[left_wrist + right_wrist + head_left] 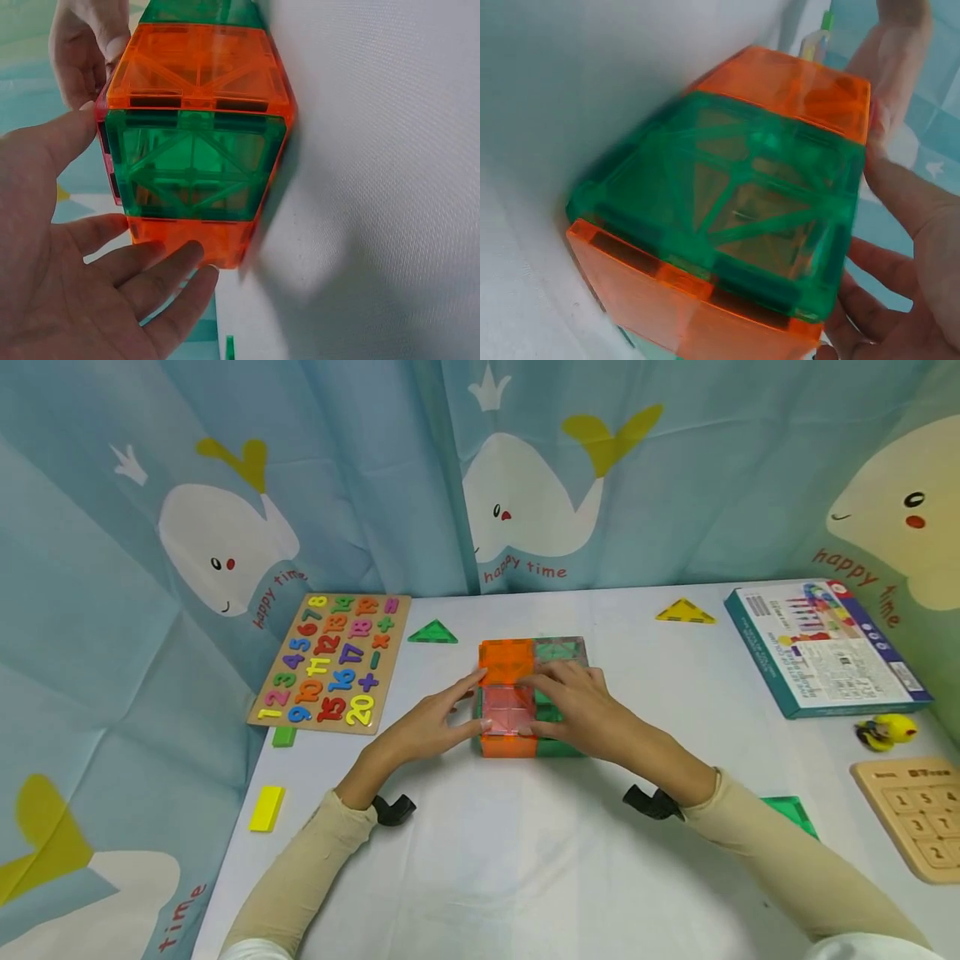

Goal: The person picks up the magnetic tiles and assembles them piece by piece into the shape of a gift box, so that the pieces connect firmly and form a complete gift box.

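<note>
A box of translucent magnetic tiles stands mid-table. On its top a pink tile (506,714) lies at the front left, with an orange tile (504,658) behind it. An orange wall tile (508,747) and a green wall tile (742,191) form the front. My left hand (431,727) touches the left side of the top, thumb at the pink tile's front corner and index finger farther back; the other fingers spread along the side. My right hand (581,710) rests over the right side, thumb at the pink tile's right front corner, fingers on top, partly hiding the green tiles.
A wooden number board (322,664) lies back left, near a yellow block (267,808). Green (432,632) and yellow (685,611) triangular tiles lie behind. On the right are a boxed toy (828,647), a small yellow figure (887,732) and a wooden number puzzle (911,818).
</note>
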`<state>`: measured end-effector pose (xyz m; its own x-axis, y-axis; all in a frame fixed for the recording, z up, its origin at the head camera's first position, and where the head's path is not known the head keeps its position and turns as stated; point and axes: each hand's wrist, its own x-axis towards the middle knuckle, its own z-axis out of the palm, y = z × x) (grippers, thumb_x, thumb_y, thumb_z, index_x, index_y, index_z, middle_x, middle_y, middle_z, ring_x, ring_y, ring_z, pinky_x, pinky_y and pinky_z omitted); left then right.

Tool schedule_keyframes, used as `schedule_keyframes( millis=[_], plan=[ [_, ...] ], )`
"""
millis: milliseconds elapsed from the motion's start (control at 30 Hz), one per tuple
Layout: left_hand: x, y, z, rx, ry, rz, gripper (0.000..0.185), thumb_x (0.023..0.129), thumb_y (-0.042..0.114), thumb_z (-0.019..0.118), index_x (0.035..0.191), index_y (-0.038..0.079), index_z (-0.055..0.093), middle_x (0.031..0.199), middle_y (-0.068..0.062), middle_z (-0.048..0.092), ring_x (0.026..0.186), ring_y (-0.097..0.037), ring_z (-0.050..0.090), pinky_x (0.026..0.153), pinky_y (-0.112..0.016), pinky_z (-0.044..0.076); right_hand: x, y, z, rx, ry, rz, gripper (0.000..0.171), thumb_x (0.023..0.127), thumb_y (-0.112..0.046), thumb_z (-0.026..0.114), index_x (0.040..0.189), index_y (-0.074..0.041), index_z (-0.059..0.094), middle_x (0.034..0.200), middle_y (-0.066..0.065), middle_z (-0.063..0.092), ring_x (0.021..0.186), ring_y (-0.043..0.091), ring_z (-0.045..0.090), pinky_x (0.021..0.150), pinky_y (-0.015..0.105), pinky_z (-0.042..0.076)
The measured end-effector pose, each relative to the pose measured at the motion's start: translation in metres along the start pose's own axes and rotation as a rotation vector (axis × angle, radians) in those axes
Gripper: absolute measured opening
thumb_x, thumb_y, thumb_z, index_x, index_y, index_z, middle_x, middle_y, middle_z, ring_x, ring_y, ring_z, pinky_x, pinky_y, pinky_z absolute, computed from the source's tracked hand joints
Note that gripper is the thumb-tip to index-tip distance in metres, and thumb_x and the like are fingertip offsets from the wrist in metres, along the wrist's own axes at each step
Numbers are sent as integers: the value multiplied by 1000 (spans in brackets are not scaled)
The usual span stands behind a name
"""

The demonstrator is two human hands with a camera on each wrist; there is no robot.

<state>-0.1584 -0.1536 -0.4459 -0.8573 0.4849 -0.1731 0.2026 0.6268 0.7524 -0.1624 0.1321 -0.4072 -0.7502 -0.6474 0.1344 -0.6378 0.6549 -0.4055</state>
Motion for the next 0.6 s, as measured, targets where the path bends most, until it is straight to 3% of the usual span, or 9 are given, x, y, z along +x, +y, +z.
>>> schedule_keyframes(
  millis=[233,433,600],
  plan=[
    [1,-1,2,6,4,-5,83,102,55,64,169,42,17,170,-6,38,153,-28,42,123,-61,34,-25,6,-18,69,36,100,57,94,-32,83,144,-11,63,135,15,59,123,36,53,93,53,35],
    [-1,-2,2,13,8,-20,84,101,58,64,169,43,16,170,-5,37,154,-28,41,123,-61,33,-68,21,-47,103,104,259,59,101,-35,73,149,-4,56,140,22,55,130,43,49,104,64,38],
    [-2,-2,1,9,11,-27,84,101,58,64,169,43,17,170,-5,38,155,-29,39,124,-63,31,-109,39,-61,75,131,437,64,103,-41,69,151,-1,52,143,28,50,128,48,47,95,71,46]
  ],
)
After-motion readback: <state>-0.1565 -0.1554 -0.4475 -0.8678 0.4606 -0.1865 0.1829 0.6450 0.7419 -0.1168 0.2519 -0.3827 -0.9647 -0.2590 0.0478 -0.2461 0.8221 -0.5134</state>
